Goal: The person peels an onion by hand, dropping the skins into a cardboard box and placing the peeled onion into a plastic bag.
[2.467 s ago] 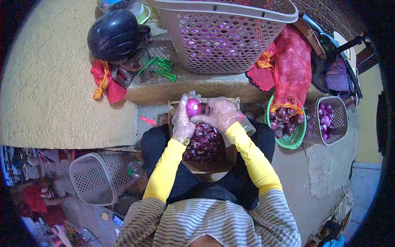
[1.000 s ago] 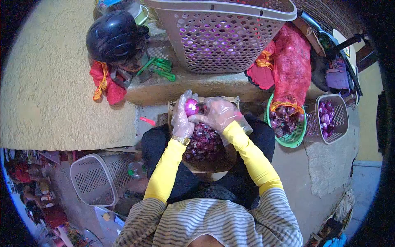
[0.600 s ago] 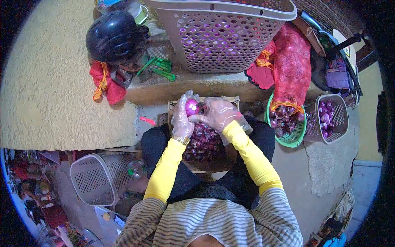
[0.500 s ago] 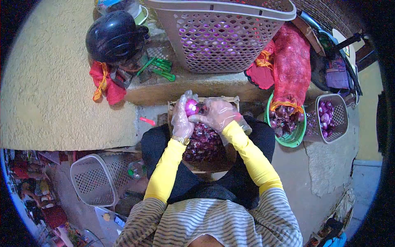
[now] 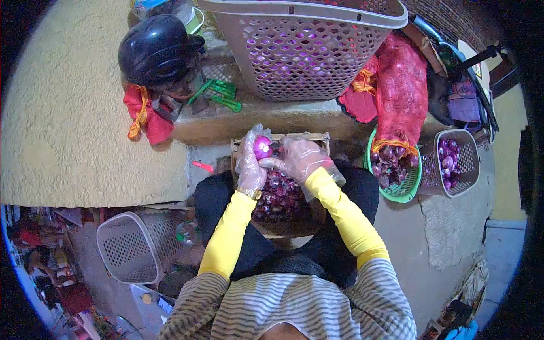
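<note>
A shiny, peeled purple onion (image 5: 262,147) rests in my left hand (image 5: 249,161), whose gloved fingers are wrapped round it. Beside it, my right hand (image 5: 298,156) is closed, thumb toward the onion. Something dark shows at its fingertips and a reddish spot by its palm, but what it holds I cannot make out. Both hands wear clear plastic gloves. They are above a crate (image 5: 283,231) between my knees, in which lie many loose purple onion skins (image 5: 280,198).
A large perforated basket (image 5: 317,56) stands on the ledge ahead. At right, a red mesh sack (image 5: 401,85) opens into a green basket (image 5: 405,190) of onions, near a grey basket (image 5: 469,164) with peeled onions. A black helmet (image 5: 156,51) and red cutter-like object (image 5: 202,166) are left.
The onion has turned slightly in my left hand, showing a pale end. My right hand has shifted slightly and its fingers are more curled.
</note>
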Motion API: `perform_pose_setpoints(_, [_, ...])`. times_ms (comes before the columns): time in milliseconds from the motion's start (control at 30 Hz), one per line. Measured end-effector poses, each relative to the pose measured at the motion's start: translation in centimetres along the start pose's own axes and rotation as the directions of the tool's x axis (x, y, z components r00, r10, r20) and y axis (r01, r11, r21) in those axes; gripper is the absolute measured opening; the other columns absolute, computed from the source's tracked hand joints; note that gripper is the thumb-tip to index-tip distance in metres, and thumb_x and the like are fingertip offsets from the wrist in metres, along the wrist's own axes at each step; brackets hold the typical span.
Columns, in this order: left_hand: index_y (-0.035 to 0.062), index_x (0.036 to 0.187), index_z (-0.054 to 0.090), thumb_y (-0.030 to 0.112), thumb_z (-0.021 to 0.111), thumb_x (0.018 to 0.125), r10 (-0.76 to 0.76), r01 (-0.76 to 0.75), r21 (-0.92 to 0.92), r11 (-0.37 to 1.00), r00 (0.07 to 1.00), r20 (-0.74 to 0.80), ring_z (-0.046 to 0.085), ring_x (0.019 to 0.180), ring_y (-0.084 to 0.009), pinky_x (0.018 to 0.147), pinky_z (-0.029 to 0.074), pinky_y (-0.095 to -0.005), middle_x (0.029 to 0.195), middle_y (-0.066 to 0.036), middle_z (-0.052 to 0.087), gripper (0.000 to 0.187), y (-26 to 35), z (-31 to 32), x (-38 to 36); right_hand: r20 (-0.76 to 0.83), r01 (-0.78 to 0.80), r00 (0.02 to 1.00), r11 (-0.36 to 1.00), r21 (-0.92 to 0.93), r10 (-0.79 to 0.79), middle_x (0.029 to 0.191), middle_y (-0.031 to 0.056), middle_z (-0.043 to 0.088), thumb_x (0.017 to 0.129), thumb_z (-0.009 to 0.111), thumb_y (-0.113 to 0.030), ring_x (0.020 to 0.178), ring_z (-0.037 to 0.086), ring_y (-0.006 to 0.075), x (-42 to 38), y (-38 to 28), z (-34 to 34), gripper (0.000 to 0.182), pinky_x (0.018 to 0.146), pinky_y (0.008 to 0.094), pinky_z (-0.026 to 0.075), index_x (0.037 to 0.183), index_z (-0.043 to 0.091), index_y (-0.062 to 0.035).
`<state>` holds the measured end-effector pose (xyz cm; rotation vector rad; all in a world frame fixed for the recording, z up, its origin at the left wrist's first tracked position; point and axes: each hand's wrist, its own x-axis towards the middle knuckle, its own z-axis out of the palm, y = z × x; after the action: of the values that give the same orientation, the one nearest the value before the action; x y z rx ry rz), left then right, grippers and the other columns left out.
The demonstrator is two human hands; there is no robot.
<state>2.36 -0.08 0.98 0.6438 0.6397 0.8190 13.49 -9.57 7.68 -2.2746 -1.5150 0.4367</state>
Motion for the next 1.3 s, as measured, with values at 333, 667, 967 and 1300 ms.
perform_pose_setpoints(333, [0.0031,0.133,0.057,0.031,0.053,0.103,0.033,-0.062,0.138,0.988,0.979,0.2,0.057,0.12,-0.0221,0.104,0.046,-0.0365,0.128,-0.013,0.062,0.041,0.1,-1.5,0.8,0.081,-0.087,0.993,0.996,0.014,0.085,0.085,0.0223,0.07,0.074,0.067,-0.073,0.081,0.071,0.0381,-0.3,0.1,-1.0,0.072,0.075,0.0489,0.056,0.093,0.073,-0.0042])
perform_pose_setpoints(667, [0.0036,0.135,0.054,0.029,0.057,0.1,0.135,-0.145,0.114,0.983,0.987,0.091,0.061,0.11,-0.0235,0.097,0.051,-0.0401,0.129,-0.014,0.06,0.043,-0.8,-0.8,0.6,0.037,-0.023,0.999,0.994,0.111,0.019,0.088,0.023,0.069,0.079,0.068,-0.067,0.086,0.068,0.0396,-0.2,0.5,0.1,0.067,0.077,0.0481,0.053,0.087,0.069,-0.0008])
perform_pose_setpoints(967, [0.0037,0.133,0.055,0.033,0.061,0.098,0.272,-0.271,0.043,0.962,0.962,-0.019,0.062,0.11,-0.0245,0.097,0.052,-0.0415,0.13,-0.014,0.06,0.046,-0.8,1.0,0.1,0.078,-0.047,0.996,0.987,0.154,0.036,0.089,0.0236,0.068,0.081,0.066,-0.068,0.086,0.067,0.0413,0.0,0.1,-0.5,0.068,0.077,0.0488,0.052,0.088,0.069,-0.0003])
perform_pose_setpoints(1300, [0.0042,0.123,0.057,0.025,0.064,0.097,0.347,-0.348,0.009,0.937,0.933,-0.092,0.062,0.111,-0.0249,0.096,0.054,-0.0446,0.124,-0.012,0.063,0.034,-0.6,1.1,-0.3,0.172,-0.158,0.979,0.932,0.326,0.106,0.074,0.0235,0.066,0.084,0.064,-0.068,0.074,0.065,0.041,0.4,-0.1,1.6,0.068,0.072,0.0505,0.05,0.074,0.067,-0.0008])
